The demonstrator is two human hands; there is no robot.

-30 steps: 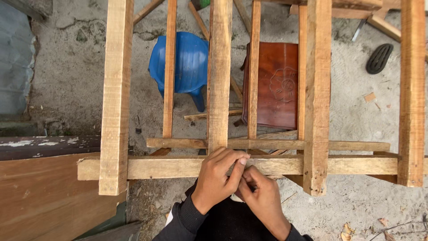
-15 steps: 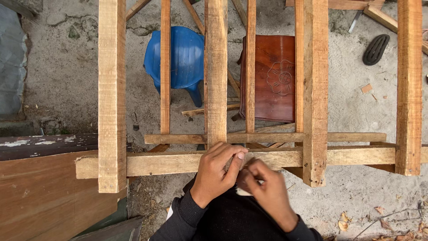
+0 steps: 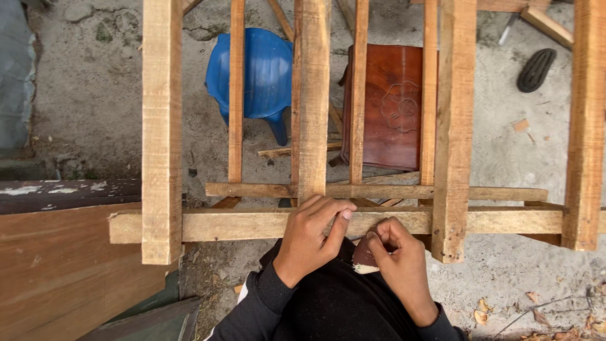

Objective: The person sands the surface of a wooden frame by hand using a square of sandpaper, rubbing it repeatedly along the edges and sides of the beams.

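With right fingers, pinched brown piece, pale edge down. Held it just under rail, close beside left hand, apparently clear of the wood. Left fingers curled together on rail at foot of slat, thumb tip against index. Probably readying piece for that joint; would call for bringing it up to rail without loosening pinch. Blue chair on ground beyond.

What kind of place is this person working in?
Most likely an outdoor woodworking yard. A rough timber frame spans bare sandy ground, with wood offcuts lying about, a blue plastic chair and a carved brown panel beneath. The left hand rests on the frame; the right hand holds a small brown piece.
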